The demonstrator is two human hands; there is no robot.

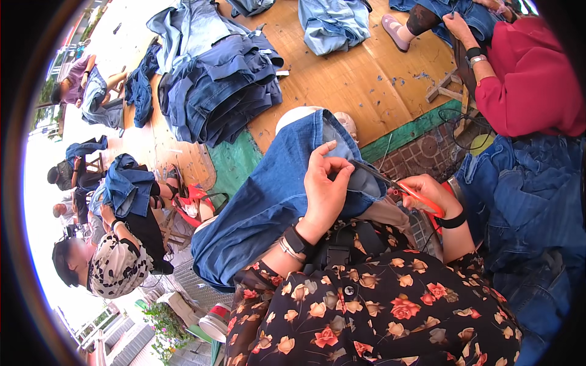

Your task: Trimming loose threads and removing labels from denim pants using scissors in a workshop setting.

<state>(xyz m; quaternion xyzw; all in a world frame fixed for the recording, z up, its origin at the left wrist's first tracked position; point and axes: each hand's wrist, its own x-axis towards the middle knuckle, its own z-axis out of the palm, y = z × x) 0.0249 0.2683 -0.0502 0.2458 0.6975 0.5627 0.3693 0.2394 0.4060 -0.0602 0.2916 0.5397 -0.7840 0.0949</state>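
Observation:
Across my lap lies a blue denim garment (274, 183), its hemmed opening showing a paler inside near my hands. My right hand (423, 194) holds red-handled scissors (421, 199), with the blades pointing left over the hem. My left hand (327, 180) is raised above the denim, its thumb and forefinger pinched together close to the scissor tips. Whether a thread or a bit of cloth sits in that pinch is too small to tell.
A tall pile of folded jeans (219, 87) stands on wooden boards (329, 87) ahead. More denim (535, 192) is heaped at my right. A person in a red top (531, 78) sits at upper right; several others handle denim at left. A red bag (194, 206) lies nearby.

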